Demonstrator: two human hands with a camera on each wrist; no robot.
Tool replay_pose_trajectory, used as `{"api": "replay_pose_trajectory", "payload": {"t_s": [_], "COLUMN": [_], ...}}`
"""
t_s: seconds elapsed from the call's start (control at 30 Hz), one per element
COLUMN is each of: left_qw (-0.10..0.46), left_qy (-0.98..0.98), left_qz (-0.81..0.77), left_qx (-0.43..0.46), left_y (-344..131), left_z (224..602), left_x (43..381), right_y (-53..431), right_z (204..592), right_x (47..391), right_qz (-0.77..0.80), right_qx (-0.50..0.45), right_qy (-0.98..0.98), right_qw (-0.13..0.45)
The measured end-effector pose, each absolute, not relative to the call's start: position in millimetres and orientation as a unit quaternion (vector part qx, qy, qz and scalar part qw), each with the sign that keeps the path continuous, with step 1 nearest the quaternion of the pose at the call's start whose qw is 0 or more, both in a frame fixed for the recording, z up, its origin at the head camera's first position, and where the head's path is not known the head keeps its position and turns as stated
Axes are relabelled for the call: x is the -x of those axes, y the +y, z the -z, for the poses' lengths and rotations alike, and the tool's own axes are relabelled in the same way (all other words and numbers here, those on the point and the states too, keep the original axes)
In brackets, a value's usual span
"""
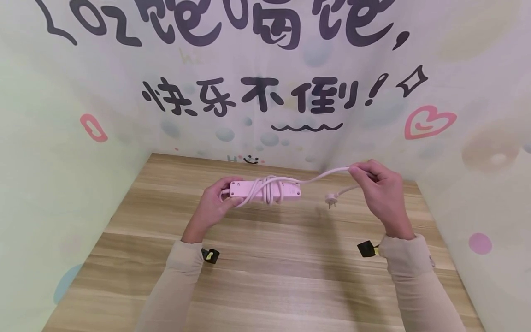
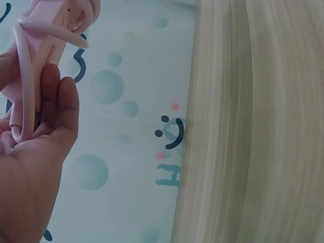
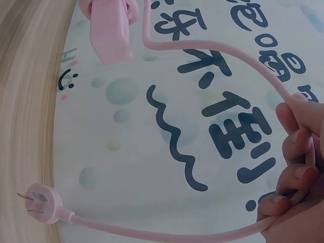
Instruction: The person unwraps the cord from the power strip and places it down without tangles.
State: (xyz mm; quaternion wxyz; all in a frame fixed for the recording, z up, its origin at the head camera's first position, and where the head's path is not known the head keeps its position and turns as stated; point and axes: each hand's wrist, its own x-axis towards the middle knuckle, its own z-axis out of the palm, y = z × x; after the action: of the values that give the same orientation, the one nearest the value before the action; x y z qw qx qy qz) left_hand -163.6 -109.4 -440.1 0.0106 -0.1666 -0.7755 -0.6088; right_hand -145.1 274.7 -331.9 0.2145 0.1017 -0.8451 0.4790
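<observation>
A pink power strip (image 1: 292,190) is held up above the wooden table, with several turns of its own cord (image 1: 268,191) wound round its middle. My left hand (image 1: 211,203) grips the strip's left end, where the cord leaves the body; in the left wrist view, the fingers (image 2: 67,98) lie along its side. My right hand (image 1: 383,191) holds the loose stretch of cord out to the right, its fingers curled round it. From that hand the cord's end hangs back to the left, and the plug (image 3: 43,203) dangles with its metal pins showing.
Below the hands spreads the wood-grain table (image 1: 265,276). A printed white backdrop (image 1: 249,138) with dark lettering rises behind it, and patterned side walls stand left and right. Small black devices with yellow marks hang at both wrists.
</observation>
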Motion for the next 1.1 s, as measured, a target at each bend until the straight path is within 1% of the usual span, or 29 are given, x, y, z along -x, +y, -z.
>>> {"api": "replay_pose_trajectory", "payload": {"t_s": [0.67,1.1], "left_qw": [0.012,0.003], "left_qy": [-0.785,-0.779], "left_qz": [0.599,0.609], "left_qx": [0.16,0.152], "left_y": [-108,-107], "left_z": [442,443], "left_x": [165,166], "right_y": [275,275], "right_z": [327,326], "right_x": [137,133], "right_qz": [-0.505,-0.507], "right_qx": [-0.132,-0.136], "right_qy": [-0.825,-0.824], "right_qw": [0.215,0.214]}}
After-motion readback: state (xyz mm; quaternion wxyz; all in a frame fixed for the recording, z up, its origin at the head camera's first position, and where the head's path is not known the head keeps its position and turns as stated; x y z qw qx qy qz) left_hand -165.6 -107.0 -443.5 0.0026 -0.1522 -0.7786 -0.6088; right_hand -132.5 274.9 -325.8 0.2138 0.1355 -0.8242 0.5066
